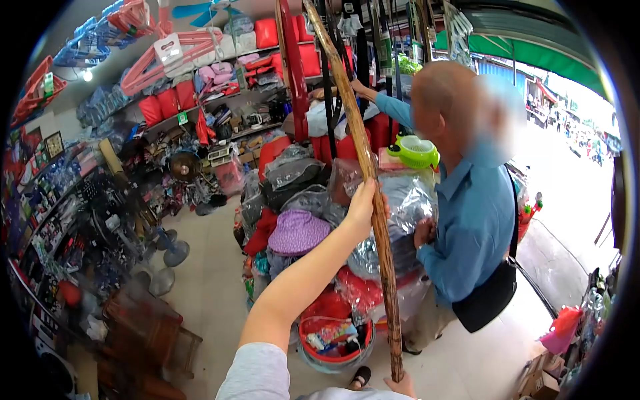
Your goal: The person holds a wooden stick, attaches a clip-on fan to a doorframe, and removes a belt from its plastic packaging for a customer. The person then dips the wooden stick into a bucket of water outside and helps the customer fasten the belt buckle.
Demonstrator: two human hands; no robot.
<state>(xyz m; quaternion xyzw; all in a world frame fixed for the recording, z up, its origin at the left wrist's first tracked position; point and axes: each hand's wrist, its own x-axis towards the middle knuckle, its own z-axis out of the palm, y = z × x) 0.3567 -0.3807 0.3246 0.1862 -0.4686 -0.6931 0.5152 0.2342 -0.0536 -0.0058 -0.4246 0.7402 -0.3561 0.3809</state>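
A long brown wooden pole rises steeply from the bottom of the view to the top, leaning a little left. My left hand is wrapped round it near its middle, with the arm stretched forward. Low down, at the pole's bottom end, my right hand grips it, partly cut off by the frame edge. Behind the pole lies a heap of plastic-wrapped goods, with a purple patterned hat left of my left hand.
Close on the right stands a person in a blue shirt with a black bag, one arm raised toward hanging belts. A bucket of goods is on the floor. Pink hangers hang upper left. Packed shelves and stools line the left.
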